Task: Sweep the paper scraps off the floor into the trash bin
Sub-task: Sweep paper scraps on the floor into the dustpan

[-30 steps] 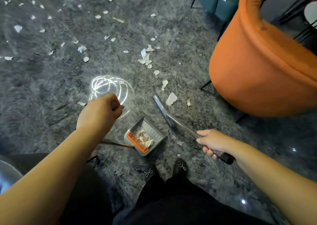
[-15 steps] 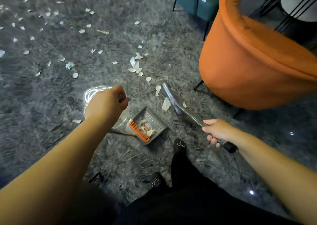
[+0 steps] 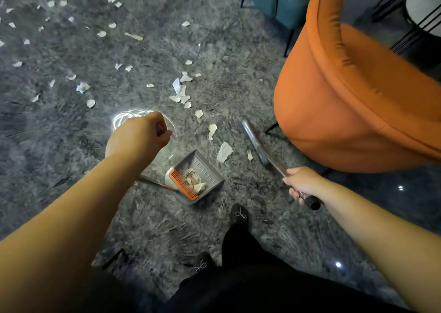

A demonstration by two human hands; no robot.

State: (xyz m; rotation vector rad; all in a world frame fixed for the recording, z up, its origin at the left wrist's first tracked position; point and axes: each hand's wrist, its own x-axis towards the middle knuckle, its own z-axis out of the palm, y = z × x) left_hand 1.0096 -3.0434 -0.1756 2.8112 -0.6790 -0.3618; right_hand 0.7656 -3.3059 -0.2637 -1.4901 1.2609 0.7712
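Now broom [image 3: 256, 143] swept further from dustpan [image 3: 202, 176], scraps [image 3: 224, 151] between

The rug [image 3: 71, 145] is mottled grey, strewn with white scraps [image 3: 224, 151]. On it sits a grey dustpan [image 3: 210, 176] with an orange comb [image 3: 183, 185]. Right of the dustpan: a silver broom [image 3: 256, 143], black-tipped, and an orange chair [image 3: 353, 103]. Beyond that chair stands a teal chair [image 3: 274, 0].

Head-worn, wide-angle, looking steeply down from standing height onto rug [image 3: 71, 145], dustpan [image 3: 202, 169] centred, own arms and feet filling lower frame.
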